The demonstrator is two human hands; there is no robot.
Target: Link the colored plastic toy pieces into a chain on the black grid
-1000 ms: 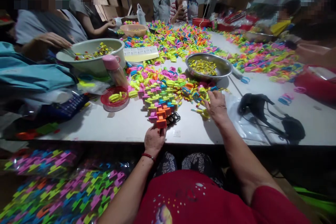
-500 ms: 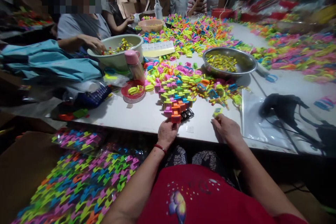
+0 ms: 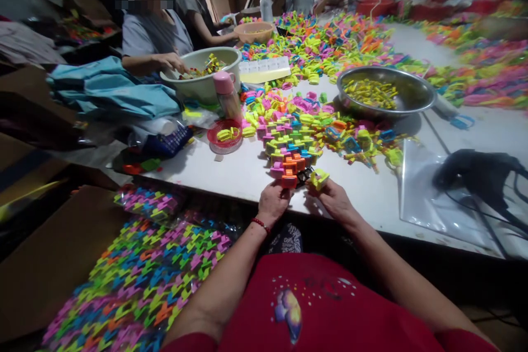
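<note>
Two hands at counter's near edge: left hand [image 3: 273,202] fingers pinch orange clip [image 3: 289,180], right hand [image 3: 336,201] fingers grip yellow clip [image 3: 319,177]; align squarely before pressing.

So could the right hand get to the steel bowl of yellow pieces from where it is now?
Probably yes. The right hand holds a yellow-green clip at the table's near edge; the steel bowl sits farther back to its right. Only low loose clips lie between, nothing tall, though the hand is occupied.
</note>
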